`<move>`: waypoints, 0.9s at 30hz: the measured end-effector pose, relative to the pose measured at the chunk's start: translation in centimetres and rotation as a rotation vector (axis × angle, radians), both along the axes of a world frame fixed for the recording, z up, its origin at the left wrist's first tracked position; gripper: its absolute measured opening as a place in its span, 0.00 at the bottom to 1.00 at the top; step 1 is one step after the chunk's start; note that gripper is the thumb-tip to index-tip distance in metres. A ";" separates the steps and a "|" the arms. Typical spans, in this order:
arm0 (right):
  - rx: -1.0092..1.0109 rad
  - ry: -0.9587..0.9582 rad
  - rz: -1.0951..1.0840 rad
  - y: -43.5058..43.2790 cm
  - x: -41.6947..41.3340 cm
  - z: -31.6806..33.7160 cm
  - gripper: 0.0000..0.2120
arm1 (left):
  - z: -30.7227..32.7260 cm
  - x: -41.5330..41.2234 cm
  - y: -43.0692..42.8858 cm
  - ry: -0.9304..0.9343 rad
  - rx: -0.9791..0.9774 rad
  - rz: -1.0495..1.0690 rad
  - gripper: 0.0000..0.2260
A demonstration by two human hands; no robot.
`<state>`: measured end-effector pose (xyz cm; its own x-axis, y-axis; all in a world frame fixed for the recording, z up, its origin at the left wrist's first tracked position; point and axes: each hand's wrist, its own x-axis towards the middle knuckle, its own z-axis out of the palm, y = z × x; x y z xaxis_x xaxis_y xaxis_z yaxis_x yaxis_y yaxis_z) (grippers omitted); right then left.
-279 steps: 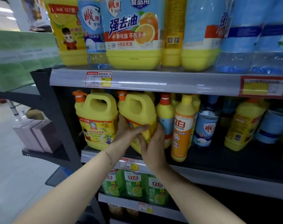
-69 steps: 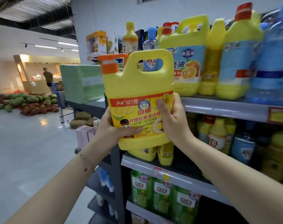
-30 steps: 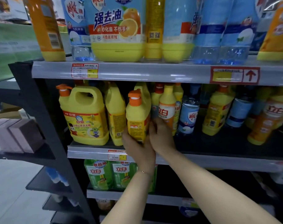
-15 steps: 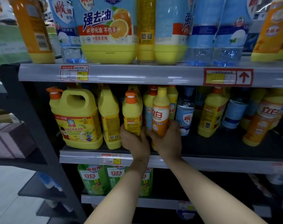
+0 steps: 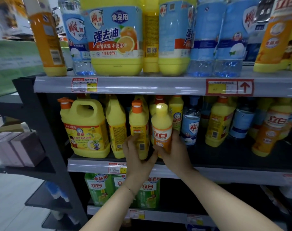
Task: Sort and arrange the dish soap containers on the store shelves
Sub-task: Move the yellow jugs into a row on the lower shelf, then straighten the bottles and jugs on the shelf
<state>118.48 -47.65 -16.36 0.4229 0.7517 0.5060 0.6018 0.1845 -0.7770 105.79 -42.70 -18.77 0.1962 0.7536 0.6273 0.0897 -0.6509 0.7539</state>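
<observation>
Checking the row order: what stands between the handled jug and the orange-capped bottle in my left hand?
One yellow container, barcode side out, close beside both the handled jug and the orange-capped bottle that the left hand grips, as the head view shows.

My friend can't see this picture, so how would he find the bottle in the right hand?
Find the middle shelf, under the big jugs. At its front, the right hand grips an orange bottle next to the yellow bottle in the left hand. The orange one's cap is yellow; its neighbour's is orange.
</observation>
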 end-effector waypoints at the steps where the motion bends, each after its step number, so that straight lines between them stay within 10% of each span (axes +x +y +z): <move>1: 0.006 0.003 0.029 -0.4 -0.3 0.4 0.28 | 0.4 -0.7 0.0 0.035 0.030 -0.041 0.29; 7: 0.084 -0.003 0.256 -1.8 -4.0 5.8 0.25 | 4.7 -5.6 0.6 0.180 0.079 -0.327 0.32; 21: 0.311 -0.123 0.552 4.4 -14.2 17.1 0.30 | 16.2 -17.0 3.5 0.102 0.086 -0.110 0.26; 27: 0.400 -0.080 0.520 6.9 -15.6 22.4 0.29 | 23.3 -18.9 4.8 0.348 0.299 -0.001 0.29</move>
